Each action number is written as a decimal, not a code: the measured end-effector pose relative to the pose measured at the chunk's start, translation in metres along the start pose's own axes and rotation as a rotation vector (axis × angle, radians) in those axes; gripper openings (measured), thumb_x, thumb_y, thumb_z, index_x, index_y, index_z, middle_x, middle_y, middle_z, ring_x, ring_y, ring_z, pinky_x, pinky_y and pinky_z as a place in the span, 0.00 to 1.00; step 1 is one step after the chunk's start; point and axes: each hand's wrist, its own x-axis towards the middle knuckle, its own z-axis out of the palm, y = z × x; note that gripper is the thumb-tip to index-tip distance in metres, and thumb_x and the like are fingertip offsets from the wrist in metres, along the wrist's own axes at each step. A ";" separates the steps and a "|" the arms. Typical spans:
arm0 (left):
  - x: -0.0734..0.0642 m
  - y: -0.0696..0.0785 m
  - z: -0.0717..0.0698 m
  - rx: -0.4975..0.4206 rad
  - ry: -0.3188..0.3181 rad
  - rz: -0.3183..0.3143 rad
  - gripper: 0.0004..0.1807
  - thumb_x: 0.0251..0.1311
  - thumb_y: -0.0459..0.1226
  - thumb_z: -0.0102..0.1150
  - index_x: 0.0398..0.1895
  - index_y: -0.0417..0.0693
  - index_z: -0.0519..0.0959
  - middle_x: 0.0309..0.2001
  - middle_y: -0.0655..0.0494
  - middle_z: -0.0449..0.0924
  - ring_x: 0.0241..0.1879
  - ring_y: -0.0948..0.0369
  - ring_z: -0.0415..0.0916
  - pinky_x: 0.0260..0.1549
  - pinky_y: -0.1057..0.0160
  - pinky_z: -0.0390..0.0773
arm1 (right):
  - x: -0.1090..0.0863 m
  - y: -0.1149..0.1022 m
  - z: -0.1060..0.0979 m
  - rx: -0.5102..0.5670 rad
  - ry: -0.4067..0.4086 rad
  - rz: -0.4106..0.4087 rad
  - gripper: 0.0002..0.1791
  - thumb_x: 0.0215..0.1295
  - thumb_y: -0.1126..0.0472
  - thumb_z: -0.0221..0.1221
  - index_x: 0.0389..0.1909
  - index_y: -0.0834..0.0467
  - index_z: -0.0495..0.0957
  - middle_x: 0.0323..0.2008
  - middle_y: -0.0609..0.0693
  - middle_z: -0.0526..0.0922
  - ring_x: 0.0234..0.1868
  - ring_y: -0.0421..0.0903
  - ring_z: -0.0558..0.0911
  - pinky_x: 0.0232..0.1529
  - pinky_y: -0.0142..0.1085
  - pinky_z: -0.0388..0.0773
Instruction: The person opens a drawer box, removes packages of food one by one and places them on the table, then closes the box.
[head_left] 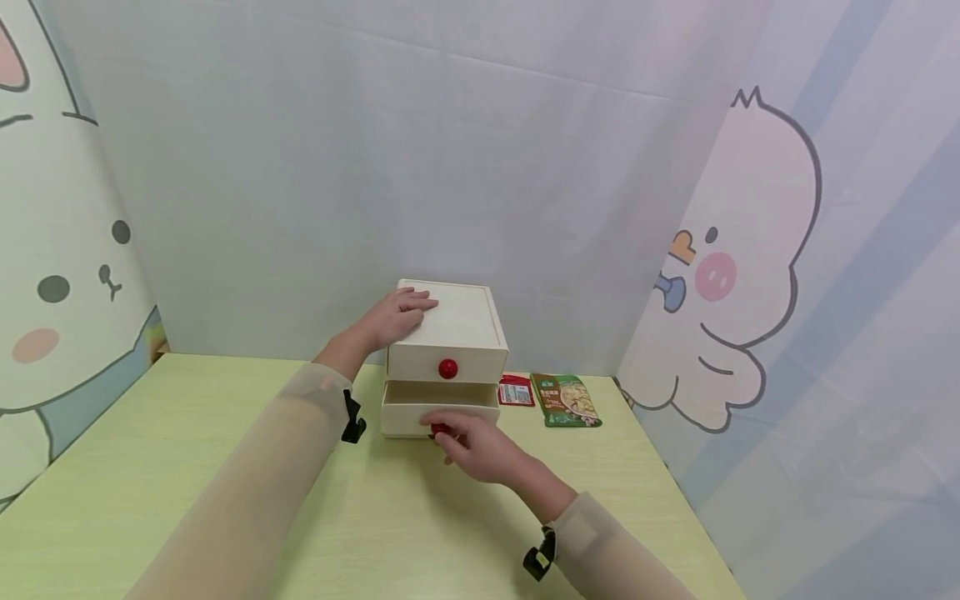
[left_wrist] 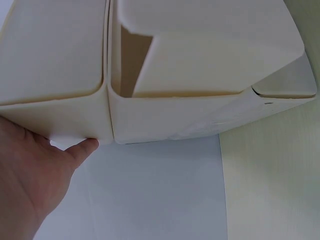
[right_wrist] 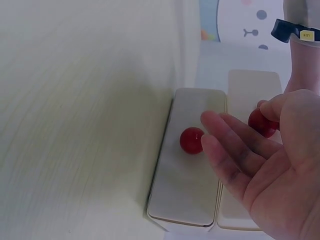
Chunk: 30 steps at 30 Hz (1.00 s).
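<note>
A small white two-drawer box (head_left: 450,317) stands on the table against the back curtain. Its lower drawer (head_left: 401,417) is pulled partly out, while the upper drawer (head_left: 411,363) is in. My left hand (head_left: 395,317) rests on the left part of the box top; the left wrist view has its thumb along the box edge. At the lower drawer's front, my right hand (head_left: 480,446) pinches the red knob (head_left: 439,428) between thumb and finger. Its other fingers stretch out in the right wrist view. The upper drawer's red knob (head_left: 447,368) shows above the hand.
Right of the box lie a red-and-white packet (head_left: 516,391), partly behind it, and a green food pouch (head_left: 566,400). The pale wooden table (head_left: 225,467) reaches to the curtain (head_left: 270,208) and to side walls printed with cartoon animals.
</note>
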 end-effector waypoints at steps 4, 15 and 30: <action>0.000 -0.001 0.000 -0.004 -0.004 -0.001 0.31 0.81 0.42 0.37 0.83 0.50 0.71 0.88 0.48 0.58 0.91 0.45 0.40 0.88 0.35 0.42 | 0.002 0.000 0.000 -0.008 0.008 0.015 0.20 0.87 0.57 0.55 0.73 0.47 0.80 0.51 0.49 0.86 0.38 0.38 0.89 0.41 0.30 0.87; 0.000 -0.002 -0.001 -0.005 -0.005 0.001 0.32 0.81 0.42 0.36 0.83 0.50 0.71 0.88 0.48 0.59 0.91 0.45 0.40 0.88 0.35 0.41 | 0.008 0.002 -0.001 -0.029 0.035 0.005 0.21 0.86 0.58 0.55 0.74 0.48 0.80 0.56 0.53 0.88 0.37 0.41 0.90 0.38 0.30 0.85; 0.002 -0.003 -0.001 -0.001 0.001 0.016 0.31 0.80 0.41 0.37 0.82 0.49 0.72 0.87 0.47 0.60 0.91 0.44 0.42 0.88 0.36 0.42 | 0.021 0.009 -0.006 -0.054 0.061 0.003 0.21 0.87 0.60 0.53 0.73 0.48 0.79 0.61 0.54 0.86 0.37 0.43 0.90 0.36 0.31 0.84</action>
